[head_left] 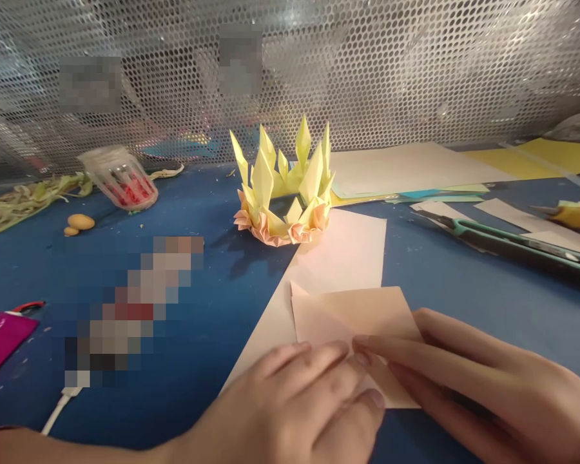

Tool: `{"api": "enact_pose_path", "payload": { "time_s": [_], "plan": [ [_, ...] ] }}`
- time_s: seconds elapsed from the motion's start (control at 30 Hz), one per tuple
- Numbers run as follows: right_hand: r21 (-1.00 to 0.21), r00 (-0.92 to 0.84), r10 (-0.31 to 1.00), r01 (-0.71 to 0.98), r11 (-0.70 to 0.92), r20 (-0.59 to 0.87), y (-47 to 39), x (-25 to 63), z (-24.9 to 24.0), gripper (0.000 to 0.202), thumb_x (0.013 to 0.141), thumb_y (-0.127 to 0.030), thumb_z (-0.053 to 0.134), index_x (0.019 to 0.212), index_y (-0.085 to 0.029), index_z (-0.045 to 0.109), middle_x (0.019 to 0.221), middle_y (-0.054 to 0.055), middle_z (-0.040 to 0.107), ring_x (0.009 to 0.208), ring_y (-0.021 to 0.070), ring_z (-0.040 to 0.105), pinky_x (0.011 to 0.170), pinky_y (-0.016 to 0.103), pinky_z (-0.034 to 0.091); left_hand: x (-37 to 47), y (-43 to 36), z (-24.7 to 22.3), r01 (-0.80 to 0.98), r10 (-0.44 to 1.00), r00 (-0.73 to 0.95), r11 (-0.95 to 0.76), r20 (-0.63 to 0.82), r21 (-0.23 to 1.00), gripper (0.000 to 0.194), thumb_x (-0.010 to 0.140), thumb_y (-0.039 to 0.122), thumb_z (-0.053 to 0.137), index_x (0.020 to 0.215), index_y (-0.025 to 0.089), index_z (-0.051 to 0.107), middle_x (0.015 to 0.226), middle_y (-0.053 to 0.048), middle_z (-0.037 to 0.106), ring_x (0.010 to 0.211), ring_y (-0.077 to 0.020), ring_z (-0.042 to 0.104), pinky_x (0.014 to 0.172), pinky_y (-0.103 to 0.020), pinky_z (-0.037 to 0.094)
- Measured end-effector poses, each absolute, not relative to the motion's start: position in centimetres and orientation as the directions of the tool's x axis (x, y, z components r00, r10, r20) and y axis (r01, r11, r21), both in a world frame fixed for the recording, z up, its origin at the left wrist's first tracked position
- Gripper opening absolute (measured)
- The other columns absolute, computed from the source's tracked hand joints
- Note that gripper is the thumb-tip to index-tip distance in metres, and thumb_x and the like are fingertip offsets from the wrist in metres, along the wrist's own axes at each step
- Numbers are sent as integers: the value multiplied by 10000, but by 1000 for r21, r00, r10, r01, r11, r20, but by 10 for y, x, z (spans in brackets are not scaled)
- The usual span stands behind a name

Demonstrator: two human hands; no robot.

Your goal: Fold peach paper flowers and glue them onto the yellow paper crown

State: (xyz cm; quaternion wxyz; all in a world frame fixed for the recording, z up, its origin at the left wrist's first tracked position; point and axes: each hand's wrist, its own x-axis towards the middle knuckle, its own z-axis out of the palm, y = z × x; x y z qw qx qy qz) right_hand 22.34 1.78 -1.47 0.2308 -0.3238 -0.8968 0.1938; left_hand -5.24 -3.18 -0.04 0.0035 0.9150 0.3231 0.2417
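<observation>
A pale pink sheet of paper (357,309) with a folded-over flap lies at the front, over a larger light sheet (345,251). My left hand (304,399) bears down on its lower left part, fingers bent and close together on the paper. From the right, my right hand (488,374) grips the sheet's right side, with fingertips on top at the fold and other fingers by the edge. Behind the sheets stands a yellow folded-paper crown (265,177) with tall pointed pieces and a pink pleated base.
On the right lie a dark and teal cutter knife (507,241), paper strips (526,219) and stacked sheets (415,169). A tilted clear jar (120,177) with red bits, a blurred-out object with a white cable (60,409) and a magenta packet (2,341) are left. Perforated metal mesh (367,77) rises behind.
</observation>
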Motion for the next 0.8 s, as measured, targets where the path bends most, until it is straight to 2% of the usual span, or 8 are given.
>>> {"api": "enact_pose_path", "payload": {
  "time_s": [0.1, 0.27, 0.4, 0.5, 0.57, 0.63, 0.7, 0.8],
  "plan": [
    [-537, -675, 698, 506, 675, 240, 19, 218, -7, 308, 1054, -339, 579, 1295, -370, 769, 1077, 26, 795, 870, 213, 798, 673, 237, 636, -54, -21, 7, 616, 729, 588, -685, 351, 390, 290, 1125, 221, 492, 1064, 180, 772, 1252, -44, 834, 1200, -174, 761, 1099, -261, 579],
    [-592, -700, 670, 438, 677, 247, 25, 211, 3, 238, 1071, -311, 551, 1119, -332, 783, 914, 13, 716, 706, 135, 727, 596, 187, 577, -58, -7, 6, 644, 833, 496, -543, 246, 538, 264, 1049, 300, 649, 799, 225, 613, 1482, -85, 717, 1454, -247, 614, 1220, -415, 519],
    [-507, -733, 620, 434, 744, 281, 26, 212, 2, 278, 1057, -282, 567, 1259, -346, 747, 936, 22, 640, 682, 134, 668, 581, 207, 574, -60, -9, 7, 694, 838, 521, -526, 162, 492, 314, 1067, 503, 628, 1160, 205, 667, 1588, -141, 635, 1535, -293, 544, 1289, -534, 439],
    [-330, -676, 621, 526, 784, 398, 25, 216, -2, 524, 1007, -265, 608, 1518, -378, 606, 1340, 112, 595, 1027, 242, 710, 789, 336, 659, -62, -15, 10, 722, 818, 559, -561, 135, 406, 540, 1093, 552, 558, 1506, 204, 539, 1678, -138, 537, 1588, -285, 474, 1338, -583, 328],
    [-229, -677, 585, 546, 806, 446, 25, 218, -3, 639, 998, -239, 588, 1615, -389, 512, 1601, 130, 454, 1318, 338, 623, 960, 451, 649, -63, -19, 11, 735, 812, 571, -572, 122, 364, 535, 1129, 457, 503, 1605, 221, 439, 1740, -107, 448, 1629, -249, 401, 1349, -574, 299],
    [-179, -753, 508, 480, 859, 418, 28, 218, -3, 665, 1012, -206, 549, 1651, -377, 473, 1715, 103, 399, 1502, 364, 505, 1087, 495, 600, -63, -21, 11, 741, 805, 583, -581, 109, 337, 543, 1143, 362, 450, 1660, 224, 355, 1773, -80, 386, 1654, -215, 344, 1348, -568, 298],
    [-209, -841, 408, 354, 912, 356, 32, 216, -2, 670, 1017, -167, 538, 1660, -342, 468, 1718, 87, 468, 1557, 324, 484, 1146, 456, 569, -63, -21, 11, 742, 797, 598, -591, 88, 315, 544, 1148, 294, 381, 1683, 217, 319, 1785, -66, 356, 1662, -201, 322, 1342, -579, 309],
    [-346, -896, 347, 244, 906, 277, 38, 213, -3, 671, 1008, -114, 561, 1636, -343, 505, 1672, 65, 562, 1487, 257, 591, 1140, 370, 569, -62, -18, 11, 741, 784, 619, -606, 56, 291, 533, 1148, 257, 299, 1673, 191, 359, 1794, -87, 324, 1668, -226, 307, 1328, -621, 315]
  ]
}}
